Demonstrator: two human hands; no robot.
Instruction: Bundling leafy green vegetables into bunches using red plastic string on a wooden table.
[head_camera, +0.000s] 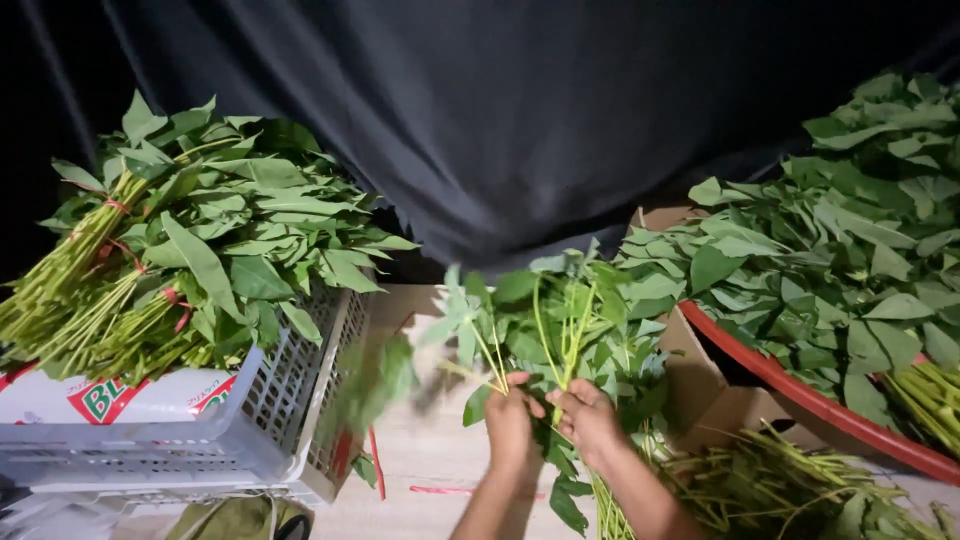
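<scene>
Both forearms enter from the lower edge, angled up and slightly inward, bare to the wrists. Left hand (510, 420) knuckles toward the camera, fingers curled closed, thumb tucked near the top. Right hand (588, 418) just beside it, nearly touching, fingers likewise curled in a closed grip. Wrists straight, hands level with each other.

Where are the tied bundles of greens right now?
The tied bundles lie on the left of the head view, piled on a grey plastic crate.
</scene>
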